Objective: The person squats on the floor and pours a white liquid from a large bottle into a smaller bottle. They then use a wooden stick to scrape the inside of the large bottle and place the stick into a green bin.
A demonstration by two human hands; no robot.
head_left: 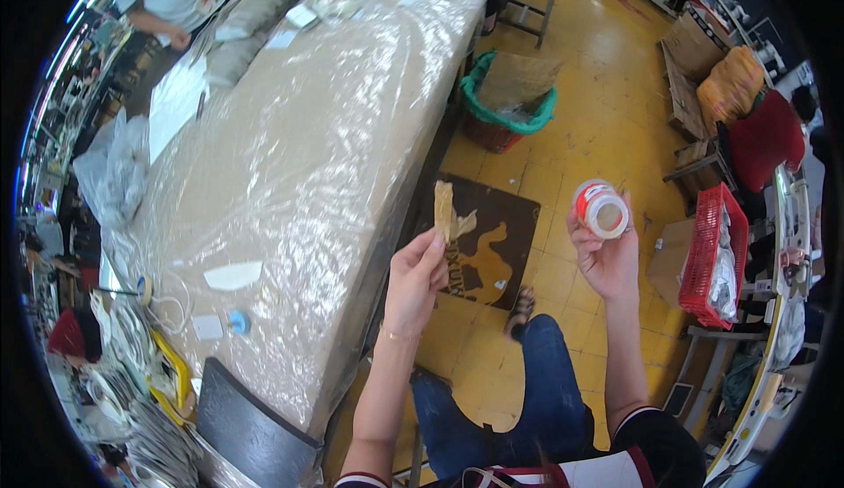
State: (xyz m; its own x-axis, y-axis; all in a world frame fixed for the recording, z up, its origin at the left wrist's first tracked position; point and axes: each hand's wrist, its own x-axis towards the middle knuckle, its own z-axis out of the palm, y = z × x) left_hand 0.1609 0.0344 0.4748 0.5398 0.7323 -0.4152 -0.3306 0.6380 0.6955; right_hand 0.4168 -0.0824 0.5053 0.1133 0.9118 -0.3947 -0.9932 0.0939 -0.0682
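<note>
Between the thumb and fingers of my left hand [416,279] is a crumpled strip of tan tape [445,210], its end sticking up and a loose flap hanging to the right. My right hand [613,259] is wrapped around a small jar with a red-and-white label [598,207]. The jar is tilted, with its round pale end facing me. Both hands are held in the air above my lap, apart from each other, to the right of the plastic-covered table [352,136].
A green-lined waste bin [510,105] stands beyond my hands beside a dark mat [492,251]. At right is a red basket [708,259]. On the table lie a blue cap [238,322], a white cut piece [233,275] and a dark curved panel [251,426]. Another person [171,0] stands far left.
</note>
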